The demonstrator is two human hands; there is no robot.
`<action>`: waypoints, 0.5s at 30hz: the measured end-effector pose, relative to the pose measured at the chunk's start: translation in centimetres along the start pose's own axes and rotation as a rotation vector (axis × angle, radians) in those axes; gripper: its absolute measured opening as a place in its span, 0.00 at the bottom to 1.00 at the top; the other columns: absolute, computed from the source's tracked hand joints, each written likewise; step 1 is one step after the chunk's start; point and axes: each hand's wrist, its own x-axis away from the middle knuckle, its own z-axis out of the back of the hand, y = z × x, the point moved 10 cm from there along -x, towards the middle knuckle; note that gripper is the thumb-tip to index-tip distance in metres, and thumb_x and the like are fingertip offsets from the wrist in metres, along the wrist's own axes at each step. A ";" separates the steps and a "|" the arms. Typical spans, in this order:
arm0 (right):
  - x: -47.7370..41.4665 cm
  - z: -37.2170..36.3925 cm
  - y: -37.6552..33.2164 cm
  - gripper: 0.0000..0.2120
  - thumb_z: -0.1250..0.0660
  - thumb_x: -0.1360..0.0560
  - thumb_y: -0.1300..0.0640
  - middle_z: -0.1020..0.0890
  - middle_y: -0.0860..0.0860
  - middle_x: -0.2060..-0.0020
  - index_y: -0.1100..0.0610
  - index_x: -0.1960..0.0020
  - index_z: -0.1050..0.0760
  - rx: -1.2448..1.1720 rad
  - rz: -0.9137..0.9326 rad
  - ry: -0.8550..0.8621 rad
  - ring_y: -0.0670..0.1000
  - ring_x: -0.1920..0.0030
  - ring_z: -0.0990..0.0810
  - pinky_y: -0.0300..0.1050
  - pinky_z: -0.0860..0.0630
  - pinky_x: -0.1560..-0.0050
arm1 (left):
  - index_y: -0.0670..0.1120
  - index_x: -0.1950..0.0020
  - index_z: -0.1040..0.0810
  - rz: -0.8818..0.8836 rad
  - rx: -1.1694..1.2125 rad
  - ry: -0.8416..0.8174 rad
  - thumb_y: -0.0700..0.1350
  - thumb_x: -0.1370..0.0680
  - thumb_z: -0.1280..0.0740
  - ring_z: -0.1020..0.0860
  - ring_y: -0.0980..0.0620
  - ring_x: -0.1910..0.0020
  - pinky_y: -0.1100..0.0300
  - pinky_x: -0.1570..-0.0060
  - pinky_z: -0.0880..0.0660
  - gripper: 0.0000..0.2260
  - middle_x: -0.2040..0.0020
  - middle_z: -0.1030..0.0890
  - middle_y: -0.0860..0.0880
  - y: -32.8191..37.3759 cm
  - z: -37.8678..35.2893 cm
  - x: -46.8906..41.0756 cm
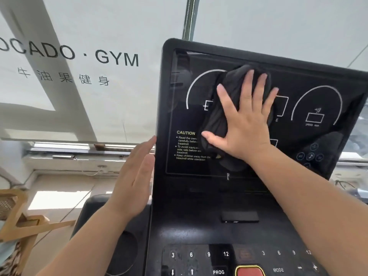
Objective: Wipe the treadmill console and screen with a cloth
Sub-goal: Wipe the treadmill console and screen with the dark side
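Pressing dark cloth [229,108] flat under open right hand [245,124] to wipe screen [318,92]; open left hand [133,180] steadies console [199,206] edge.

- My cloth [229,100] is dark, soft, crumpled fabric.
- The screen [310,96] is glossy black, showing reflections.
- The console [199,216] below is matt, finely speckled black plastic.
- The chair [18,222] at left is pale wood.
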 end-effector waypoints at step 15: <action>7.5 -3.6 -8.5 0.45 0.38 0.29 0.23 0.49 0.59 0.18 0.40 0.18 0.44 0.000 0.452 -0.034 0.66 0.18 0.50 0.74 0.59 0.23 | 0.58 0.24 0.32 -0.111 0.011 0.047 0.70 0.20 0.55 0.28 0.54 0.30 0.41 0.32 0.30 0.31 0.29 0.27 0.64 3.2 0.7 -1.2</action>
